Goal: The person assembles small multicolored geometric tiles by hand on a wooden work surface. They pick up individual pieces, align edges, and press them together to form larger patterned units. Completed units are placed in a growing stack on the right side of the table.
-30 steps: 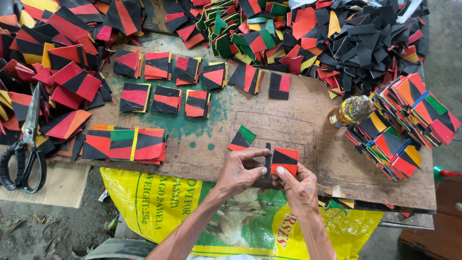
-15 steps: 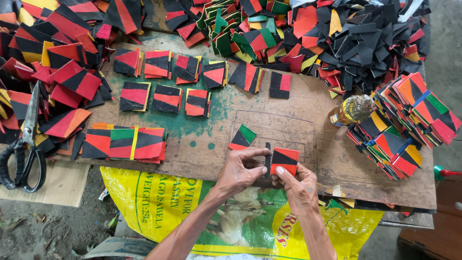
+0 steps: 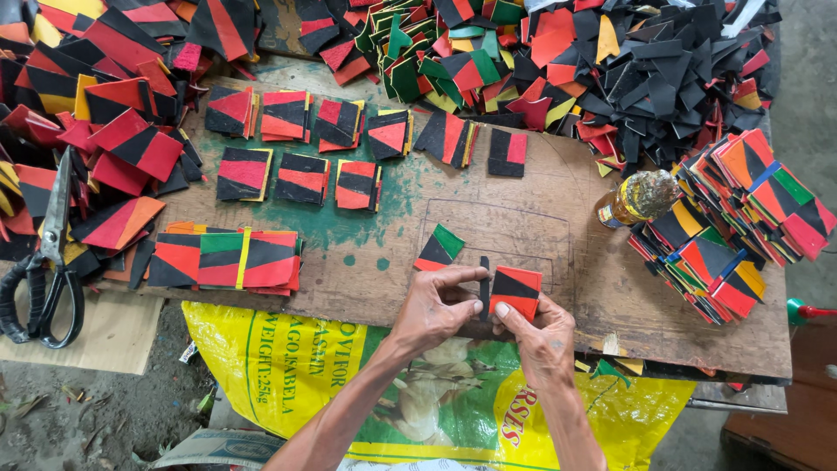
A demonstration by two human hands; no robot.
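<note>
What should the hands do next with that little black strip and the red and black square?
Probably slide the black strip flush against the red and black square. The left hand pinches the strip upright beside the square's left edge, the right hand steadies the square on the wooden board, and a thin gap seems to remain.

We see black-handled scissors [image 3: 39, 270] lying at the left edge, beside heaps of red and black pieces [image 3: 96, 113]. On the worn wooden surface [image 3: 558, 218] we count small stacks of red and black squares [image 3: 301, 148] set out in two rows, and below them a longer row of overlapped panels [image 3: 228, 259] with a green one among them. A bottle [image 3: 635, 199] lies near the right side, next to stacked multicoloured squares [image 3: 741, 222]. A yellow printed sack [image 3: 288, 366] hangs under the front edge.
</note>
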